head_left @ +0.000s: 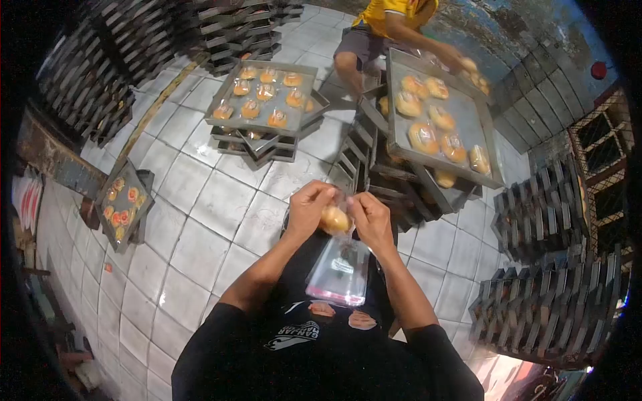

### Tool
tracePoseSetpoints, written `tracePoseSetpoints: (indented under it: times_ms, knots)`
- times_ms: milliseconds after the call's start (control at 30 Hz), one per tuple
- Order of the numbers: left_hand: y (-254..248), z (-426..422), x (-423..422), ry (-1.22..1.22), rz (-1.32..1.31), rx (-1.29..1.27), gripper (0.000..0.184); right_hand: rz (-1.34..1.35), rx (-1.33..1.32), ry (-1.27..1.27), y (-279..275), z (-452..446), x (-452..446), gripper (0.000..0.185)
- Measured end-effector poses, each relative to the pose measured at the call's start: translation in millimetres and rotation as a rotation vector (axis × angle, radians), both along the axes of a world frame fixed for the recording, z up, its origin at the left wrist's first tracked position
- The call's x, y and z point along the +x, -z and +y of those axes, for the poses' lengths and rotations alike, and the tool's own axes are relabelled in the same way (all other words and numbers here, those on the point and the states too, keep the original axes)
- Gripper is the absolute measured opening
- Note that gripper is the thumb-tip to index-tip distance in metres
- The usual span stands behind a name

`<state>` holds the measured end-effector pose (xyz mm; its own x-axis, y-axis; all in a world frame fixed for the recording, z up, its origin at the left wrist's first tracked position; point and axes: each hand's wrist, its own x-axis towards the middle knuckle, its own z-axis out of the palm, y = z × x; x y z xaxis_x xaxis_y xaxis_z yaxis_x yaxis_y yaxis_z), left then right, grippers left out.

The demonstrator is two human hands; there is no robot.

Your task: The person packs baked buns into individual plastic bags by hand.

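A golden bread bun point(334, 219) sits inside a clear plastic bag between my two hands, above my lap. The fingers of my left hand point(311, 208) pinch the bag's left upper edge, close against the bun. On the other side, my right hand point(370, 219) pinches the bag at its right edge. Below them, a stack of clear plastic bags point(340, 271) with a pink edge lies on my lap. Ahead to the right, a metal tray point(461, 110) holds several wrapped buns point(423, 137).
Another tray point(215, 123) of wrapped buns tops a stack at centre left. A smaller tray of topped buns point(120, 218) sits on the tiled floor point(200, 214) at left. Tray stacks point(535, 314) stand right and back left. Beyond the right tray, a person in yellow point(391, 20) reaches toward buns.
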<state>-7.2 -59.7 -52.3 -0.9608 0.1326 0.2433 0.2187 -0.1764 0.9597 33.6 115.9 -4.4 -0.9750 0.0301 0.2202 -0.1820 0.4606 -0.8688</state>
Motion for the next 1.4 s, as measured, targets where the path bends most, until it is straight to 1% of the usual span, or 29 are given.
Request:
tracePoseSetpoints:
  times_ms: [33,100,167,267,333,367,433,467,500,567,633,700,767,833,867,900,933,967,1000,1033,1067,1100,1167,1200,1233,1267,1300,1367,1400]
  knots:
    - [-13.2,2.4,-0.3,0.005,-0.034,0.02,0.018,0.069,0.074,-0.014,-13.8,-3.7,1.5,0.024]
    - [-29.5,8.0,3.4,-0.065,-0.146,0.003,0.02,-0.089,-0.027,0.053,-13.4,0.3,-6.1,0.027]
    - [-32.9,5.4,-5.0,-0.141,-0.352,0.104,0.024,-0.347,-0.502,0.11,-7.0,6.0,-19.8,0.032]
    - [-48.4,6.3,3.4,-0.128,-0.344,0.209,0.029,-0.356,-0.47,0.053,-37.4,6.0,-10.0,0.034]
    - [-48.0,2.4,12.4,-0.058,-0.415,0.223,0.029,-0.047,-0.143,0.001,-35.1,3.2,-9.5,0.037]
    - [-34.0,-0.3,5.5,-0.047,-0.42,0.216,0.029,-0.05,-0.147,0.013,-30.4,9.6,-13.2,0.037]
    - [-23.9,-4.7,-8.2,-0.303,-0.238,-0.023,0.028,-0.376,-0.607,0.08,-22.7,25.3,-24.8,0.04]
    - [-18.5,-12.0,-1.3,-0.343,-0.036,-0.158,0.027,-0.313,-0.415,0.093,-18.9,27.9,-18.8,0.041]
    - [-22.3,-17.3,7.0,-0.353,-0.042,-0.159,0.027,-0.32,-0.414,0.084,-13.9,27.2,-10.7,0.041]
    - [-18.9,-27.2,31.0,-0.228,-0.098,-0.102,0.026,-0.458,-0.424,0.071,6.8,28.2,18.4,0.039]
    - [31.6,-39.2,44.3,-0.15,-0.153,-0.128,0.024,-0.646,-0.476,0.083,43.7,26.4,42.1,0.037]
    - [44.8,-43.9,46.9,0.039,-0.517,0.011,0.02,-0.814,-0.626,0.108,63.6,11.1,59.3,0.032]
    - [41.2,-41.0,40.4,0.055,-0.561,0.015,0.017,-0.749,-0.781,0.107,72.7,5.9,71.6,0.032]
    - [27.9,-23.4,17.0,0.177,-0.591,0.417,0.015,-0.549,-0.954,0.071,45.3,11.2,63.0,0.031]
    - [37.9,-15.5,4.0,0.268,-0.518,0.507,0.017,-0.42,-0.816,0.092,28.3,24.0,56.0,0.03]
    - [17.8,-2.6,-4.9,0.294,-0.511,0.503,0.017,-0.301,-0.693,0.162,3.8,40.2,46.8,0.029]
    - [-17.6,14.8,-9.2,0.267,-0.494,0.559,0.02,-0.081,-0.39,0.216,-24.4,61.3,34.4,0.028]
    - [-39.9,27.5,-11.5,0.242,-0.478,0.617,0.025,0.057,0.079,0.364,-51.1,89.3,24.5,0.024]
    - [-45.1,33.6,-13.3,0.231,-0.476,0.505,0.03,0.216,0.273,0.467,-70.3,114.0,12.1,0.021]
    - [-43.1,35.0,-10.6,0.256,-0.468,0.508,0.03,0.344,0.459,0.501,-93.3,131.0,3.1,0.023]
    - [-34.5,31.1,-1.0,0.319,-0.318,0.066,0.035,0.452,0.574,0.583,-108.2,137.9,-2.0,0.03]
    - [-25.4,28.1,9.9,0.353,-0.15,-0.367,0.04,0.469,0.586,0.59,-113.5,141.9,2.5,0.03]
    - [-7.3,21.7,43.7,0.237,0.4,-0.62,0.04,0.227,0.677,0.652,-112.6,140.4,23.1,0.039]
    - [-3.2,14.5,56.8,0.225,0.4,-0.616,0.04,0.105,0.547,0.535,-95.8,132.6,39.1,0.04]
    - [0.1,5.7,69.1,0.199,0.483,-0.851,0.036,-0.021,0.414,0.416,-69.5,120.6,56.9,0.041]
    - [2.3,-1.0,74.7,0.177,0.56,-1.092,0.033,-0.073,0.431,0.27,-39.4,104.0,73.2,0.043]
    - [5.1,-4.3,74.3,0.184,0.554,-1.1,0.033,-0.128,0.44,0.129,-16.4,86.1,86.5,0.045]
    - [11.4,-13.2,69.8,0.304,0.692,-1.037,0.03,0.159,0.743,-0.002,-0.6,58.1,101.6,0.043]
    - [8.6,-18.6,65.2,0.396,0.794,-1.026,0.035,0.152,0.727,0.008,0.6,54.0,106.0,0.043]
